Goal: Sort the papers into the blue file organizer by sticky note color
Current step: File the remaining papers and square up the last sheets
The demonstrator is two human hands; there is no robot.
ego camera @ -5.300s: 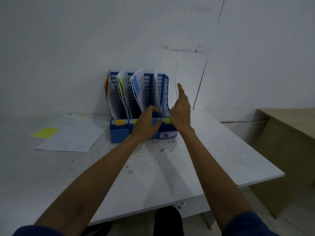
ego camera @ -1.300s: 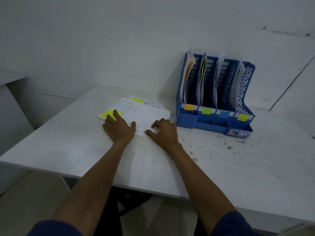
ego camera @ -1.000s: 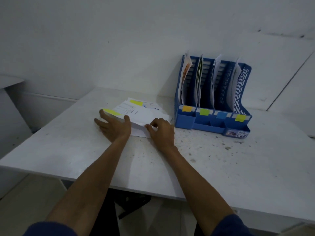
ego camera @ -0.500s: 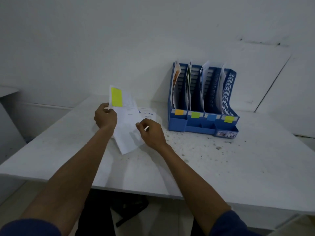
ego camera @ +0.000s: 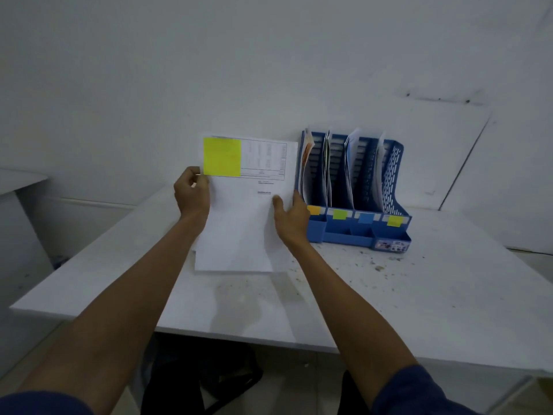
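I hold a white printed sheet (ego camera: 242, 211) upright above the table, with a yellow sticky note (ego camera: 222, 157) on its top left corner. My left hand (ego camera: 191, 191) pinches its left edge just below the note. My right hand (ego camera: 288, 218) grips its right edge. Just to the right stands the blue file organizer (ego camera: 392, 187), with papers in its four slots. Its front carries orange (ego camera: 313, 209), green (ego camera: 339, 214), blue (ego camera: 365, 218) and yellow (ego camera: 394, 221) tags. Whatever lies on the table behind the held sheet is hidden.
The white table (ego camera: 419, 295) bears dirt specks (ego camera: 378, 266) in front of the organizer. A white wall stands close behind. A second surface (ego camera: 18, 181) juts in at the left edge. A dark object (ego camera: 203, 378) sits on the floor under the table.
Both hands left the organizer, went to the paper pile at the left, picked up the yellow-tagged sheet and raised it upright, turning it to face me.
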